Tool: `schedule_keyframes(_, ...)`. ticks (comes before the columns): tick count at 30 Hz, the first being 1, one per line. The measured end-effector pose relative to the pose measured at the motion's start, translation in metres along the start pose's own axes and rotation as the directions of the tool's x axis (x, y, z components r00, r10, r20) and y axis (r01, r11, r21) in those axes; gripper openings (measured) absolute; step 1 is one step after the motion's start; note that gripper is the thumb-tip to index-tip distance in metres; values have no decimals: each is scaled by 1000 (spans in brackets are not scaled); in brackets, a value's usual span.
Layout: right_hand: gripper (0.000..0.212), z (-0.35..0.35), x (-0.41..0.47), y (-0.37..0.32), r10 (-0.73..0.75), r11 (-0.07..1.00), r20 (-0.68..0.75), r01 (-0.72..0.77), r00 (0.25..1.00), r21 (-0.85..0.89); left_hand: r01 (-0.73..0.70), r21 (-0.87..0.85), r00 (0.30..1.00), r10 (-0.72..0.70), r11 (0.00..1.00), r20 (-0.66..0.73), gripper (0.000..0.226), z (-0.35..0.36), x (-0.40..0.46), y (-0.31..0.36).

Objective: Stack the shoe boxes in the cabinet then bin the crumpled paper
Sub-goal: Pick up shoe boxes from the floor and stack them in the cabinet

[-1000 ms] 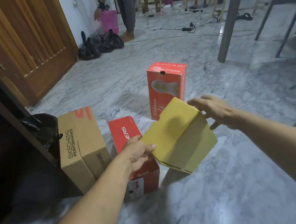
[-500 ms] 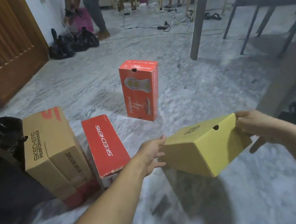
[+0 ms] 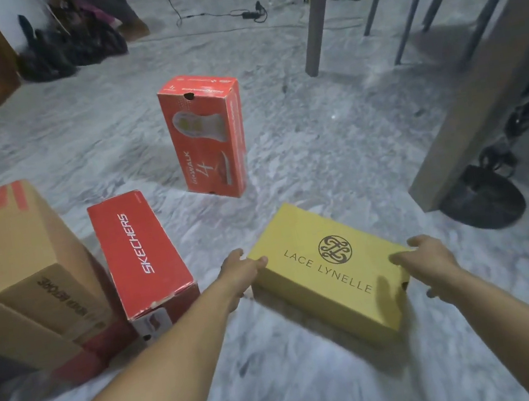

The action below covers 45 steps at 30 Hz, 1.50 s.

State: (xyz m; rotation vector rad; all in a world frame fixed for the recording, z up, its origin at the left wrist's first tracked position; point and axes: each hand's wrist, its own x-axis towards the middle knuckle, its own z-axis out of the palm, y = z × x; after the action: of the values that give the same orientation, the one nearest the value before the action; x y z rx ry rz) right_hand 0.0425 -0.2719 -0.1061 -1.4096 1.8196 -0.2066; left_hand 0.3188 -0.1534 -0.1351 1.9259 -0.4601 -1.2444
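At the far left edge of the marble floor (image 3: 297,132), a brown cardboard shoe box (image 3: 21,270), printed SKECHERS PERFORMANCE, tilted and leaning on something red beneath it. Just to its right, a red shoe box (image 3: 140,254) lying flat, SKECHERS in white along the lid, near end scuffed. Farther back, near the middle of the floor, an orange shoe box (image 3: 208,136) standing upright on its end, well apart from the rest. In the near middle, a yellow shoe box (image 3: 330,273) marked LACE LYNELLE, lid up, low over the floor or resting on it; cannot tell which. Left hand (image 3: 241,273) at the box's left end, thumb over the top edge, fingers behind the end: grip clamped on the box. Right hand (image 3: 428,261) at the right end, thumb on the lid, fingers curled down the side, likewise clamped. At the right, grey table legs (image 3: 317,15), with a dark rounded object (image 3: 481,200) on the floor beside the nearest one. No cabinet or crumpled paper made out.
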Motion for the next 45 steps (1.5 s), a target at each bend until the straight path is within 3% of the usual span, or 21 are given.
schedule_keyframes(3, 70, 10, -1, 5, 171, 985, 219, -174, 961, -4, -10, 33, 1000, 9, 999, 20, 72, 1, 13, 1)
schedule_keyframes(5, 77, 19, 4, 8, 201, 977, 293, -212, 935, 6, -7, 49, 999, 5, 999, 39, 72, 3, 22, 0)
schedule_keyframes(8, 84, 32, 16, 11, 162, 984, 238, -175, 958, 36, -12, 63, 999, 9, 998, 51, 61, 4, 37, -2)
schedule_keyframes(11, 58, 40, 21, 12, 69, 993, 113, -79, 991, 83, -32, 59, 998, 28, 998, 61, 42, 0, 38, -2)
schedule_keyframes(13, 46, 40, 16, 10, 12, 994, 35, -16, 999, 113, -53, 23, 997, 52, 998, 61, 45, -2, 30, -3)
schedule_keyframes(18, 63, 33, -5, -8, -103, 984, -38, 108, 994, 145, -139, -150, 990, 140, 979, -6, 50, -12, -7, 3)
schedule_keyframes(24, 73, 0, -63, -39, -325, 924, -57, 330, 944, 192, -304, -224, 949, 275, 926, -153, 45, -39, -84, 21)
schedule_keyframes(30, 44, -41, -145, -93, -564, 820, 148, 530, 812, 218, -435, -141, 876, 382, 889, -293, 67, -97, -182, 42)
schedule_keyframes(39, 61, -27, -252, -171, -712, 685, 349, 712, 609, 156, -461, -107, 760, 329, 881, -561, 60, -188, -315, 12)
schedule_keyframes(42, 62, -11, -296, -187, -768, 594, 395, 790, 503, 149, -474, -116, 697, 291, 873, -655, 42, -213, -362, -5)
schedule_keyframes(45, 59, 6, -347, -199, -809, 513, 428, 840, 402, 180, -468, -123, 632, 234, 875, -739, 56, -236, -412, -26)
